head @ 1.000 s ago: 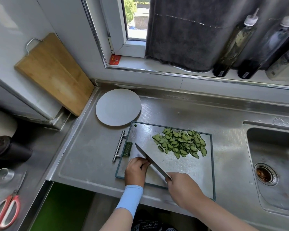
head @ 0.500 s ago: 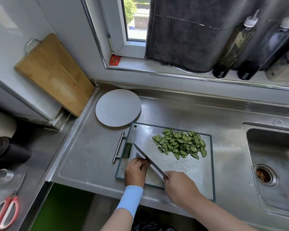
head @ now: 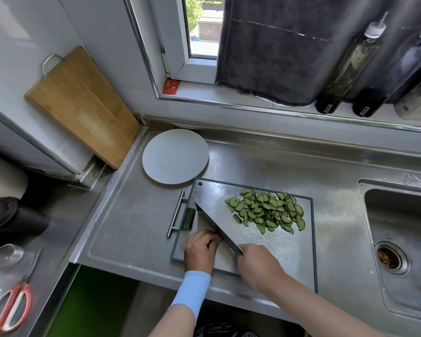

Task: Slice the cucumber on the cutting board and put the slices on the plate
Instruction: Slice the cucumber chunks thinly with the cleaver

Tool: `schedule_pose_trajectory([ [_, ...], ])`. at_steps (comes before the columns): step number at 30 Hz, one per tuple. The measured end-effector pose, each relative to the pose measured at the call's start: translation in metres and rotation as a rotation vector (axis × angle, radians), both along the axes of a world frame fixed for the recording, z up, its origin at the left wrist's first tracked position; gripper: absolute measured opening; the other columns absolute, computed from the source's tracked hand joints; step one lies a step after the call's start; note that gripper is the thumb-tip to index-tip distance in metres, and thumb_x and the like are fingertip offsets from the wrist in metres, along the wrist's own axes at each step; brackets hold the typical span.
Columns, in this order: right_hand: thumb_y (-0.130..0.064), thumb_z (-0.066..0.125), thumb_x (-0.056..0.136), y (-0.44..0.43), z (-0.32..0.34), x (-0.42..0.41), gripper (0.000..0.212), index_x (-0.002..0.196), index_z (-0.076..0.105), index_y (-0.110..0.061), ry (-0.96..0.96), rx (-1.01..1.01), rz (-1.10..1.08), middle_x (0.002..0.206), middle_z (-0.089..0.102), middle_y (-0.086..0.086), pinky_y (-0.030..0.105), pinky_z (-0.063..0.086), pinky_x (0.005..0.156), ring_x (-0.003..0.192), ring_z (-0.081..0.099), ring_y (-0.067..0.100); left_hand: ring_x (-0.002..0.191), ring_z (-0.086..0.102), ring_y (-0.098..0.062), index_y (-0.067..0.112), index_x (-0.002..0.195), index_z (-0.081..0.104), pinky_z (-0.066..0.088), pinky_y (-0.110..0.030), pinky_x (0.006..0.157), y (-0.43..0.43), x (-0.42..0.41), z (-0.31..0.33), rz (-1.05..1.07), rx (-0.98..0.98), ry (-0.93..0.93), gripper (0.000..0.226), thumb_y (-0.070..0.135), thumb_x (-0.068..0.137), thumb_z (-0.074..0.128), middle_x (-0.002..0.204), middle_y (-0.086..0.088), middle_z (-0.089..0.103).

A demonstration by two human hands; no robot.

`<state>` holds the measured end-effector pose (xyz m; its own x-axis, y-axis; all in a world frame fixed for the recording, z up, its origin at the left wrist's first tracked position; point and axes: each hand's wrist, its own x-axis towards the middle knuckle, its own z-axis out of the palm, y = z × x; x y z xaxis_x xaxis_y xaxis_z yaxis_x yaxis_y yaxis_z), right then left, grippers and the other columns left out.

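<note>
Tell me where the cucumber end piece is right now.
Head view: the cucumber end piece lies at the left edge of the cutting board, between the metal handle and the knife, just beyond the left hand.

Thin cucumber slices (head: 265, 211) on cutting board (head: 277, 246)

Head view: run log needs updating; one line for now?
right hand grips knife; left hand curled beside blade; cucumber slices piled on cutting board; plate bare
</note>
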<state>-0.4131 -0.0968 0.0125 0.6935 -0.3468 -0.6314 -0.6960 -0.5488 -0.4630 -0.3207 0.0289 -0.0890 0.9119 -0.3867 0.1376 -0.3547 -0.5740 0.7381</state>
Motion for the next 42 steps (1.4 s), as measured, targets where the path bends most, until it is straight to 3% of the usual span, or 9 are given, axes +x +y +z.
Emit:
schedule_pose_trajectory([
  [12,-0.030,0.043,0.099,-0.012,-0.009,0.026,0.026,0.093,0.068,-0.025,-0.059,-0.002,-0.007,0.080,0.067,-0.006,0.030,0.047,0.062,0.078,0.063,0.020,0.083,0.058,-0.008,0.019,0.080,0.073,0.046,-0.017,0.077,0.005,0.001,0.005,-0.055,0.002,-0.018,0.015,0.008,0.072,0.080,0.084,0.011,0.065],
  [19,-0.029,0.044,0.102,-0.051,0.004,0.021,0.031,0.073,0.053,-0.028,-0.154,-0.089,-0.005,0.070,0.061,-0.006,0.030,0.035,0.052,0.064,0.056,0.015,0.079,0.056,-0.003,0.022,0.082,0.071,0.042,-0.006,0.073,-0.006,0.010,0.011,-0.042,0.062,0.077,0.019,0.010,0.071,0.081,0.084,0.014,0.063],
  [24,-0.023,0.045,0.096,-0.079,0.017,0.015,0.015,0.096,0.059,-0.030,-0.238,-0.309,0.112,0.069,0.060,-0.007,0.030,0.039,0.053,0.065,0.058,0.019,0.087,0.058,-0.011,0.024,0.089,0.076,0.045,-0.015,0.082,-0.039,0.025,0.029,-0.122,0.201,0.210,0.008,0.023,0.081,0.073,0.093,0.009,0.064],
  [27,-0.026,0.045,0.092,-0.096,0.023,0.008,0.022,0.110,0.056,-0.033,-0.226,-0.435,0.215,0.079,0.063,-0.006,0.032,0.048,0.059,0.073,0.060,0.022,0.096,0.059,-0.016,0.027,0.102,0.075,0.040,-0.015,0.084,-0.058,0.036,0.046,-0.245,0.324,0.294,0.018,0.025,0.089,0.062,0.107,0.006,0.062],
  [31,-0.028,0.050,0.091,-0.108,0.030,-0.002,0.038,0.128,0.051,-0.035,-0.244,-0.557,0.323,0.100,0.070,-0.006,0.033,0.051,0.070,0.089,0.066,0.021,0.086,0.057,-0.020,0.020,0.092,0.068,0.044,-0.024,0.079,-0.056,0.052,0.068,0.144,0.199,0.381,0.027,0.003,0.093,0.047,0.097,0.002,0.062],
  [34,-0.031,0.054,0.089,-0.114,0.031,-0.003,0.043,0.132,0.048,-0.034,-0.256,-0.601,0.361,0.108,0.070,-0.003,0.034,0.049,0.074,0.097,0.067,0.024,0.084,0.058,-0.026,0.018,0.075,0.062,0.046,-0.029,0.074,-0.049,0.061,0.088,0.356,0.019,0.204,0.032,-0.007,0.083,0.044,0.087,-0.001,0.061],
  [36,-0.030,0.056,0.087,-0.114,0.027,-0.004,0.042,0.129,0.050,-0.032,-0.258,-0.609,0.357,0.104,0.070,-0.003,0.035,0.049,0.072,0.094,0.067,0.024,0.077,0.054,-0.024,0.021,0.068,0.057,0.044,-0.031,0.068,-0.051,0.057,0.099,0.245,-0.004,0.135,0.032,-0.008,0.076,0.047,0.078,0.005,0.056],
  [39,-0.023,0.057,0.082,-0.114,0.022,-0.003,0.037,0.118,0.057,-0.031,-0.289,-0.602,0.362,0.093,0.070,-0.002,0.034,0.048,0.065,0.084,0.067,0.023,0.083,0.053,-0.011,0.031,0.067,0.056,0.044,-0.025,0.075,-0.067,0.040,0.109,-0.186,0.137,0.194,0.035,-0.002,0.076,0.050,0.081,0.012,0.055],
  [42,-0.020,0.079,0.048,-0.112,0.021,0.001,0.038,0.082,0.066,-0.029,-0.270,-0.643,0.409,0.057,0.061,-0.001,0.027,0.037,0.041,0.049,0.060,0.019,0.097,0.049,-0.008,0.034,0.079,0.062,0.043,-0.025,0.090,-0.082,0.029,0.106,-0.408,0.380,0.238,0.022,0.014,0.084,0.054,0.094,0.016,0.053],
])
